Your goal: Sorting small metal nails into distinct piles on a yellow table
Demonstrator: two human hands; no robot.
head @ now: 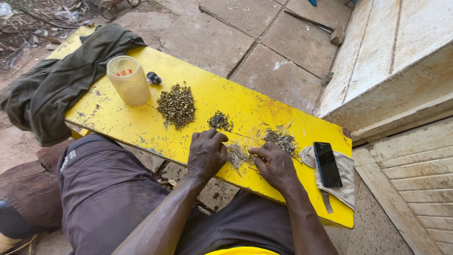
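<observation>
Partly hidden: nail pile point(237, 155) under left hand point(206, 153) (grip unclear).

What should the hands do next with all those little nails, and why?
Probably lift a few nails from the loose pile between the left hand and right hand, then drop them onto a sorted heap, since separate heaps already lie along the yellow board.

Both forearms reach forward, left hand point(206, 155) and right hand point(273, 163) curled, knuckles up.
</observation>
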